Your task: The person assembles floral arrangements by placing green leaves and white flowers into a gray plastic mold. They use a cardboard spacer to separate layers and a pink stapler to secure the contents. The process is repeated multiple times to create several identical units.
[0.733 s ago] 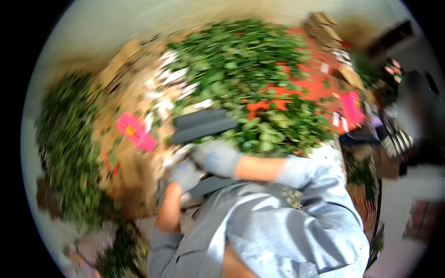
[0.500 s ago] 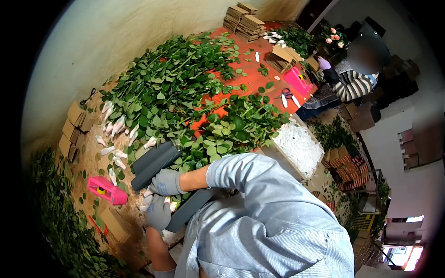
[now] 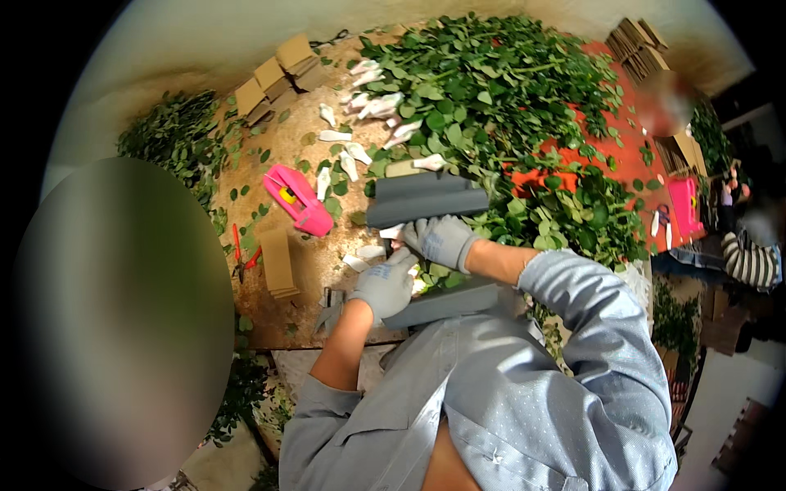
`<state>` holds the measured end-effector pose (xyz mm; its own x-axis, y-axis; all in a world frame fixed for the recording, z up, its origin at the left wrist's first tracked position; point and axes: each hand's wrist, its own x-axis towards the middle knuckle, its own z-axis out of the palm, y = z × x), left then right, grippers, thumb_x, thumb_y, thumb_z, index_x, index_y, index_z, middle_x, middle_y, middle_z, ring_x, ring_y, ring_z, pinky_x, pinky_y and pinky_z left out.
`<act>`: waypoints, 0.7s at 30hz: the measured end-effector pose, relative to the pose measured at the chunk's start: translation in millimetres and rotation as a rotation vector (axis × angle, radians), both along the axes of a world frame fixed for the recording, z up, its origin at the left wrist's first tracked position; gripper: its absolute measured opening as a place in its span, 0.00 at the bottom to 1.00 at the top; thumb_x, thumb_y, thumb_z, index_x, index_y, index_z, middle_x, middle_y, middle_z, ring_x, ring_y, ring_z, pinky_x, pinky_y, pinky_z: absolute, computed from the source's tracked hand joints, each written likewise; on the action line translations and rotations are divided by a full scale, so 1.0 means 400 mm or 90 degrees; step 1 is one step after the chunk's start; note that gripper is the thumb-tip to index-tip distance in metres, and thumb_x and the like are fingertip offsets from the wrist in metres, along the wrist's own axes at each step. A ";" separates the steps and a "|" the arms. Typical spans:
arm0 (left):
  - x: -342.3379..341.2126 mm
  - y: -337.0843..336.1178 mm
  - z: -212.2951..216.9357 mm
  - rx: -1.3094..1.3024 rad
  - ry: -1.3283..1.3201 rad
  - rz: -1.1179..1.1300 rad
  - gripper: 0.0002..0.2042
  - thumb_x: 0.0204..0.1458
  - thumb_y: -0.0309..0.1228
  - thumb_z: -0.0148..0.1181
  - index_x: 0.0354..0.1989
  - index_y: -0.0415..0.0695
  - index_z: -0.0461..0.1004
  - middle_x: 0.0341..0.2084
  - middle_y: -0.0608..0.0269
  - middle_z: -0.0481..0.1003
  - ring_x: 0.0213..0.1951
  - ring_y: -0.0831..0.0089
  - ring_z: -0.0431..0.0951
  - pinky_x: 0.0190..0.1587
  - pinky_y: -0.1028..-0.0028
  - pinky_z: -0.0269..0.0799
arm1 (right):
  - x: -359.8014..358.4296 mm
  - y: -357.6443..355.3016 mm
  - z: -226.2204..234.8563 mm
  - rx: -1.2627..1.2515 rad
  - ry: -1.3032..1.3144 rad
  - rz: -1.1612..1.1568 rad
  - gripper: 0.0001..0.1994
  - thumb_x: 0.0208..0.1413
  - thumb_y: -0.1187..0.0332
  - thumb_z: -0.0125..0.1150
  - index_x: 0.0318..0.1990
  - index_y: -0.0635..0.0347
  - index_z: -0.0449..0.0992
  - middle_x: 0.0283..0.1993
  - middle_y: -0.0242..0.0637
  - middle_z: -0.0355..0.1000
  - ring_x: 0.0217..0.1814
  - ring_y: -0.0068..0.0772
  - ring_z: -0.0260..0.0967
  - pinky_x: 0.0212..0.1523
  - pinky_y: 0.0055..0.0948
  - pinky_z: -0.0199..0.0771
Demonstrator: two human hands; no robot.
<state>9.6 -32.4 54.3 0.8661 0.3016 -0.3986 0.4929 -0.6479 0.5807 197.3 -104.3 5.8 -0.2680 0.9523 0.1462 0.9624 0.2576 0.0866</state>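
Near edge: grey strip (image 3: 446,303) lying along the tabletop (image 3: 303,315) rim, just under both wrists.
Left hand (image 3: 383,285): grey glove, fingers curled together, resting at the near edge against the strip; whether clamped on anything cannot be told.
Right hand (image 3: 440,240): grey glove, fingers bent, touching the underside of the grey block (image 3: 426,199); grip not clear.
Grey block: flat, dark, lying mid-tabletop just beyond the right hand, at the border of the leaves (image 3: 499,106).
White pieces (image 3: 368,90): scattered from beside the hands toward the far edge, some on bare board, some against the greenery.
Left of the hands: cardboard stack (image 3: 277,262), red snips (image 3: 239,254) near the left edge, pink tool (image 3: 299,198) further in.
Far left corner: more cardboard stacks (image 3: 274,78).
Leaves: thick heap over the far and right parts of the tabletop, red cover (image 3: 540,176) showing through.
Right edge: another person's striped sleeve (image 3: 749,258).
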 end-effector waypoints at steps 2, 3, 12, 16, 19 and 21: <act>-0.046 0.009 -0.060 0.009 -0.010 0.007 0.22 0.57 0.29 0.48 0.61 0.43 0.69 0.60 0.45 0.69 0.58 0.45 0.71 0.61 0.53 0.66 | -0.051 0.020 0.039 -0.013 0.060 -0.007 0.10 0.61 0.61 0.54 0.40 0.54 0.78 0.31 0.38 0.76 0.29 0.37 0.77 0.27 0.37 0.74; -0.067 -0.002 -0.082 0.006 0.001 0.048 0.20 0.56 0.31 0.51 0.57 0.40 0.69 0.54 0.42 0.72 0.53 0.44 0.74 0.56 0.52 0.69 | -0.076 0.035 -0.007 -0.012 0.176 0.008 0.09 0.61 0.62 0.54 0.39 0.53 0.79 0.31 0.38 0.76 0.30 0.39 0.77 0.28 0.37 0.75; -0.021 -0.042 -0.093 0.131 -0.019 -0.021 0.16 0.53 0.33 0.55 0.50 0.43 0.75 0.48 0.53 0.73 0.44 0.52 0.79 0.46 0.54 0.74 | -0.030 -0.005 -0.061 -0.118 -0.194 -0.058 0.14 0.61 0.67 0.51 0.52 0.62 0.71 0.36 0.40 0.75 0.28 0.33 0.77 0.26 0.34 0.77; -0.041 -0.065 -0.109 0.138 -0.066 0.025 0.13 0.52 0.33 0.56 0.45 0.43 0.77 0.46 0.54 0.74 0.43 0.53 0.80 0.45 0.55 0.74 | -0.049 -0.010 -0.055 -0.124 -0.220 -0.017 0.14 0.61 0.66 0.51 0.51 0.62 0.71 0.35 0.39 0.75 0.28 0.32 0.77 0.24 0.34 0.77; -0.040 -0.027 -0.128 0.167 -0.134 0.069 0.08 0.54 0.33 0.56 0.36 0.42 0.77 0.37 0.49 0.76 0.39 0.50 0.80 0.43 0.55 0.74 | -0.050 -0.007 -0.026 -0.083 -0.199 -0.017 0.12 0.62 0.66 0.50 0.49 0.59 0.71 0.34 0.36 0.74 0.28 0.31 0.77 0.23 0.32 0.76; -0.022 -0.003 -0.112 0.099 -0.126 0.243 0.09 0.56 0.34 0.55 0.35 0.42 0.77 0.33 0.46 0.75 0.38 0.48 0.80 0.42 0.55 0.73 | -0.032 -0.002 -0.016 -0.037 -0.126 -0.013 0.10 0.61 0.66 0.50 0.47 0.57 0.72 0.33 0.36 0.74 0.27 0.31 0.77 0.22 0.33 0.76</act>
